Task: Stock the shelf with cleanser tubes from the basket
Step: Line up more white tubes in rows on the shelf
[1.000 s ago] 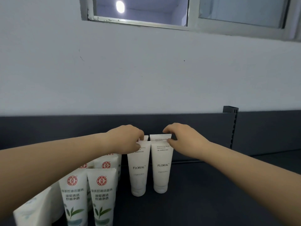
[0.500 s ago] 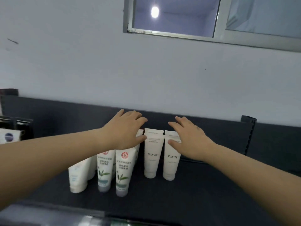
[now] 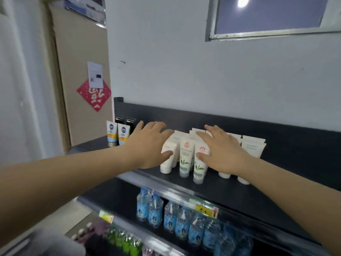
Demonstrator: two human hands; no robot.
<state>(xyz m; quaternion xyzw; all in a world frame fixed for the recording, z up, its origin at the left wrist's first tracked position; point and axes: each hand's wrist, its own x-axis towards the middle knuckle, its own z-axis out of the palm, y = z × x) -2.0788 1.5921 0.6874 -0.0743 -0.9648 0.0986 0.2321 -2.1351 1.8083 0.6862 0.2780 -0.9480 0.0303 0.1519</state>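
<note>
White cleanser tubes (image 3: pixel 186 156) stand between left fingers (image 3: pixel 167 155) and right fingers (image 3: pixel 202 136).

Top shelf (image 3: pixel 230 193): matte black, back panel the same. 2 front cleanser tubes (image 3: pixel 186 156): white, red round emblem, green leaf print, greyish caps. At their 9 o'clock, plain tube (image 3: pixel 167 157): white. At 3 o'clock, lettered tubes (image 3: pixel 253 146): white, faint grey lettering. Further out at 9 o'clock, 2 logo tubes (image 3: pixel 112 133): white, dark blue round logo, yellow-orange band. At 6 o'clock, bottles (image 3: pixel 171 217): clear, blue labels. Price tag (image 3: pixel 206 211): yellow, red arrow. At 10 o'clock, door (image 3: pixel 81 52): beige. Diamond decoration (image 3: pixel 94 95): red, white characters.
</note>
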